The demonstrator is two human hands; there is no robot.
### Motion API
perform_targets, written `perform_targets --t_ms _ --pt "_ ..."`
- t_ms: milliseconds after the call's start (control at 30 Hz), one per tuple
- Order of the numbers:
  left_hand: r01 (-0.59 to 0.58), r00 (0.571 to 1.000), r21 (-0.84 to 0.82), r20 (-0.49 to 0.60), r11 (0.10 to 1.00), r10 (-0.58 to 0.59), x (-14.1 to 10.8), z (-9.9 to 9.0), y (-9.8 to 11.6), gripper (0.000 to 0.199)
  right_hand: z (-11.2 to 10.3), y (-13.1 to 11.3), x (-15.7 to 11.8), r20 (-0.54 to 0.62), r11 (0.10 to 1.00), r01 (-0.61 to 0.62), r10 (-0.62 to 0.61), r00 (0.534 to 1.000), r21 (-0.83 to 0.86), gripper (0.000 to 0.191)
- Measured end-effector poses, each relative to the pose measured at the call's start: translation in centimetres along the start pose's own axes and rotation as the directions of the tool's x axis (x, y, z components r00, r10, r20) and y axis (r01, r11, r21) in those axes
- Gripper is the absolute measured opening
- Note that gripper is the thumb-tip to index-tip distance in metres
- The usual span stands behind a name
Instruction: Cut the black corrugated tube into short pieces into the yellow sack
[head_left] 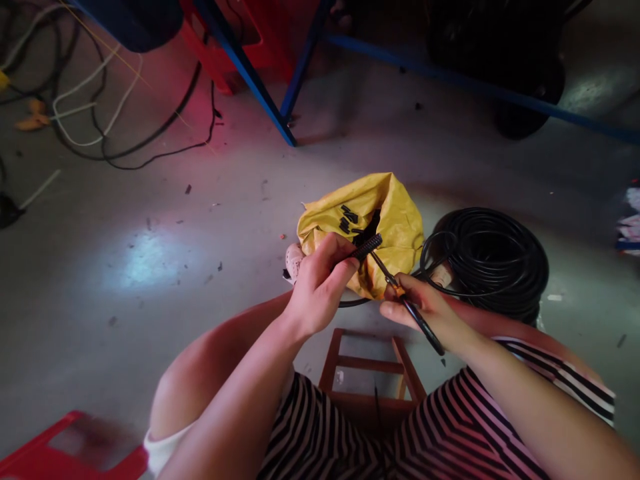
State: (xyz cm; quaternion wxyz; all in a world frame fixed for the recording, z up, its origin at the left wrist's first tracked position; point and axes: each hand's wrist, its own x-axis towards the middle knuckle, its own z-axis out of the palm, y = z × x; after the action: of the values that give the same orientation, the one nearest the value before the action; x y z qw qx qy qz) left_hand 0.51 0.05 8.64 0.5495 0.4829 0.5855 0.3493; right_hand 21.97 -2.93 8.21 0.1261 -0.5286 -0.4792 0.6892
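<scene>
A short ribbed black sleeve (369, 246) sits pinched between the fingers and thumb of the left hand (320, 283), held in the air just in front of the knees and over a yellow bag (395, 213). A thin black cable (386, 271) runs out of the sleeve's lower end to the right hand (425, 307), whose fingers are closed around a slim black tool (423, 325) with a spot of orange near the grip; the tool's far end points back toward the wrist. The two hands are near each other, joined only by the cable. The yellow bag lies crumpled on the floor with its mouth open, and several small black pieces (349, 218) rest on its folds and in the dark opening. Just to the right of the bag, touching or nearly so, lies a large coil of black cable (493, 260). Under the person's striped shorts is a small wooden stool (373, 373). The floor (200, 280) is grey concrete, dusty, strewn with tiny black scraps. Loose white and black wires (95, 113) sprawl at the upper left, blue metal legs (250, 73) cross the top, and a red plastic edge (55, 447) shows at the lower left.
</scene>
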Motion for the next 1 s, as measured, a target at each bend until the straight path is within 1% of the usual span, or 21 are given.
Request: perform_targets --t_ms 167,333,467,700,900,1000 --pt "-0.079 0.996 0.032 0.048 0.996 0.078 -0.1 0.1 0.3 0.009 0.0 0.0 -0.1 0.013 0.999 0.018 -0.019 1.000 0.032 0.040" --pt "-0.137 0.988 0.046 0.077 0.989 0.133 -0.3 0.2 0.4 0.009 0.0 0.2 -0.2 -0.010 0.999 0.037 -0.037 0.999 0.022 0.039" --pt "-0.138 0.987 0.065 0.089 0.988 0.132 -0.3 0.3 0.4 0.012 0.0 -0.1 -0.1 -0.016 0.999 0.031 -0.031 0.999 0.041 0.040" --pt "-0.124 0.986 -0.011 0.111 0.992 0.125 0.0 0.6 0.9 0.013 -0.5 -1.3 -0.1 0.007 0.994 0.047 -0.048 0.999 0.097 0.042" --pt "-0.168 0.981 0.021 0.101 0.985 0.166 0.0 0.9 1.4 0.011 -0.8 -1.6 -0.2 -0.030 1.000 0.029 -0.028 0.999 0.011 0.043" --pt "-0.161 0.983 0.029 0.096 0.987 0.157 -0.2 1.1 1.4 0.010 -0.7 -1.5 -0.1 -0.047 1.000 0.021 -0.022 0.999 -0.019 0.042"
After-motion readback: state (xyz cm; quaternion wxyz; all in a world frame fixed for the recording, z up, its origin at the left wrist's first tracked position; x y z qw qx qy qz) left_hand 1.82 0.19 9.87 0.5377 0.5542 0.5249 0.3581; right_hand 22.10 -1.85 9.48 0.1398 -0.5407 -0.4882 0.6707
